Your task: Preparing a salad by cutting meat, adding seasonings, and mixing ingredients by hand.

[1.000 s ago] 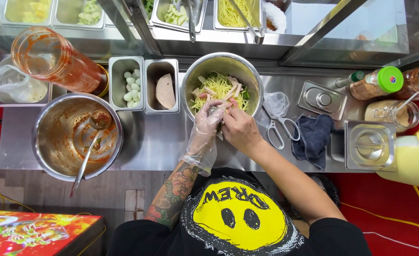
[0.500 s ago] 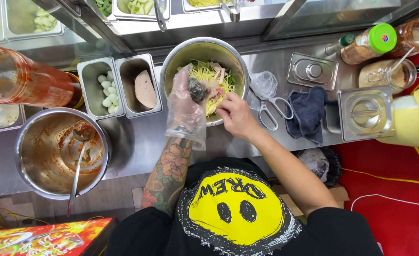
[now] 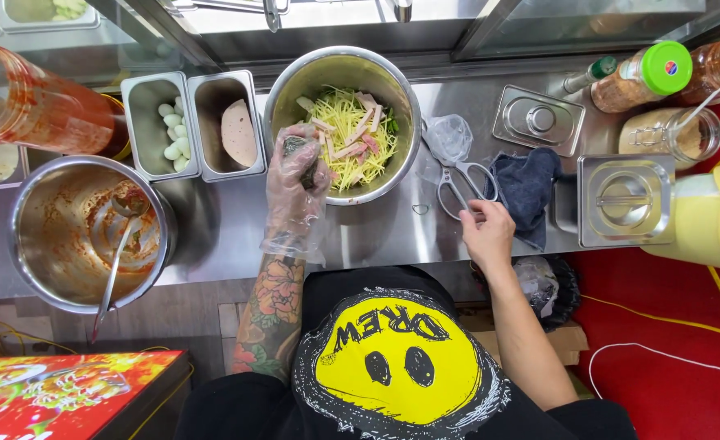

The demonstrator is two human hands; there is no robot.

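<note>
The left hand (image 3: 296,175), covered by a loose clear plastic glove, is clenching around a small dark piece of food at the near-left rim of the steel mixing bowl (image 3: 291,90), while the right hand (image 3: 485,232), bare, is lying on the steel surface (image 3: 376,236) with its fingers touching the handles of the scissors (image 3: 460,186), not yet closed around them. To do this well, the gloved hand should be keeping the piece over the bowl so that cut bits are dropping inside, and the right hand should be getting its fingers fully through the scissor loops before lifting, with the blades kept away from the thin glove. The bowl is holding yellow shredded strands (image 3: 352,134) mixed with pale and pink meat strips and a little green. Left of it, one small steel tray (image 3: 144,102) is holding small white eggs and the next tray (image 3: 209,98) is holding one slice of pale sausage. The big pot (image 3: 26,204) at the far left is smeared with red sauce and has a ladle (image 3: 116,265) leaning in it. A dark cloth (image 3: 527,187) is lying just beside the scissors, and two lidded steel tins (image 3: 625,200) are sitting to the right.
</note>
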